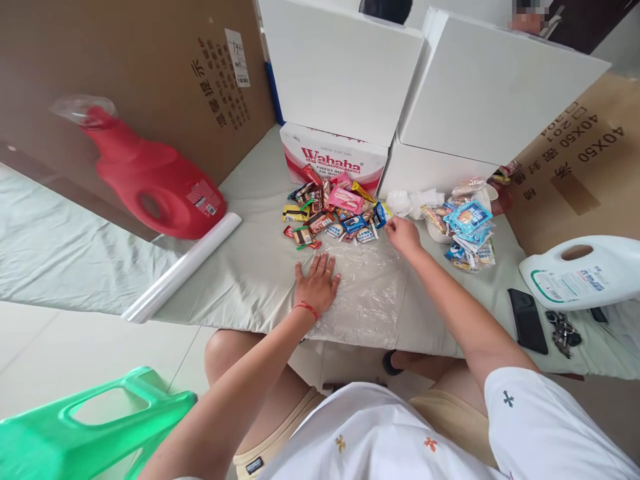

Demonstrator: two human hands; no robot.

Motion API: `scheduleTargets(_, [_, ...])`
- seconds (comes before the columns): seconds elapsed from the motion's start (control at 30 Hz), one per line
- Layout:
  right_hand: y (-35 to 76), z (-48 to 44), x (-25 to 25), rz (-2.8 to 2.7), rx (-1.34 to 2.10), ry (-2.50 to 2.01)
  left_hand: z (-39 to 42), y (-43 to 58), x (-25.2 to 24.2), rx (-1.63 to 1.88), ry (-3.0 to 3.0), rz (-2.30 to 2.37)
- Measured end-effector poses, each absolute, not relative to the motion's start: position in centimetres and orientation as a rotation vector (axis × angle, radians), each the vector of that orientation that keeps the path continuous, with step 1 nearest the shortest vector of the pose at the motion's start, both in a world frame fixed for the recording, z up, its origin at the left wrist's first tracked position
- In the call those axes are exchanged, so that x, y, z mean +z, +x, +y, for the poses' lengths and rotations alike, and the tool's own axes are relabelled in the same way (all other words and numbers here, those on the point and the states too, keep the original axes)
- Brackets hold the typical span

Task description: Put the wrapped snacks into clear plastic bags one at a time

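My left hand (pixel 317 283) lies flat with its fingers spread, pressing on the left part of a clear plastic sheet (pixel 365 293) on the cloth-covered table. A red string is around that wrist. Just beyond the sheet is a pile of small wrapped snacks (pixel 345 205) in several colours. My right hand (pixel 403 237) is closed, thumb and fingers together, at the right side of the pile. A blue and yellow snack packet (pixel 381 215) is right at its fingertips; whether they grip it or the sheet's edge is hidden.
To the right, more packets (pixel 470 217) overflow a white bowl (pixel 437 230). A plastic roll (pixel 183 270) and red jug (pixel 165 190) are left. A white bottle (pixel 585 270), phone (pixel 528 321) and keys (pixel 564 332) lie right. White boxes (pixel 345 63) stand behind; a green stool (pixel 100 420) is lower left.
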State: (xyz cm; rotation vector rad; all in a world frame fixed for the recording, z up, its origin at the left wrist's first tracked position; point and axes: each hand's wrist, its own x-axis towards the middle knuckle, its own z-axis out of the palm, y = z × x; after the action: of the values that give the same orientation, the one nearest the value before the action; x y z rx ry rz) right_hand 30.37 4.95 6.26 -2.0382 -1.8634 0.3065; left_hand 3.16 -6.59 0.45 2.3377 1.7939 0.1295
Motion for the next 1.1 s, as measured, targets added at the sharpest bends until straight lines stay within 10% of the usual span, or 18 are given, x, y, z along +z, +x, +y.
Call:
scheduleTargets(0.57, [21.5, 16.7, 7.4, -2.314, 0.332, -2.054, -6.8, 3.0, 0.5, 0.264, 2.295, 1.763])
scheduleTargets(0.77, [20.7, 19.4, 11.0, -2.520, -0.278, -1.577, -6.9, 2.9, 0.4, 0.313, 2.291, 1.752])
scheduleTargets(1.1, [17.4, 23.2, 7.9, -2.604, -0.361, -1.577, -7.0, 2.8, 0.4, 0.337, 2.277, 1.741])
